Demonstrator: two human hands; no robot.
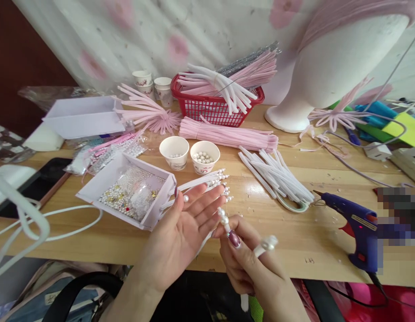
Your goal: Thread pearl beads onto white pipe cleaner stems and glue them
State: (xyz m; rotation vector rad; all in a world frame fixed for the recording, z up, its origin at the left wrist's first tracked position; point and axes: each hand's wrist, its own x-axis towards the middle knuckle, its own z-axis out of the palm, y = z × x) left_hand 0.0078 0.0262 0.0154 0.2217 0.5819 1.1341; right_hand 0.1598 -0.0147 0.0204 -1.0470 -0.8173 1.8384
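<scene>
My left hand (187,223) is open, palm up, fingers stretched toward a bundle of white stems tipped with pearls (212,181) lying on the wooden table (294,241). A small pearl (186,198) rests near its thumb. My right hand (247,255) is closed around a white pipe-cleaner stem with pearls (224,219) on its upper end, and a pearl-tipped piece (268,244) sticks out to the right. Two paper cups (174,152) (204,156) holding pearls stand just beyond my hands.
A white box of mixed beads (130,190) sits left of my hands. A red basket (214,105) holds pink and white pipe cleaners, with more bundles (227,134) (277,174) lying nearby. A blue glue gun (356,223) stands right; a foam head form (328,67) behind; a phone (43,181) far left.
</scene>
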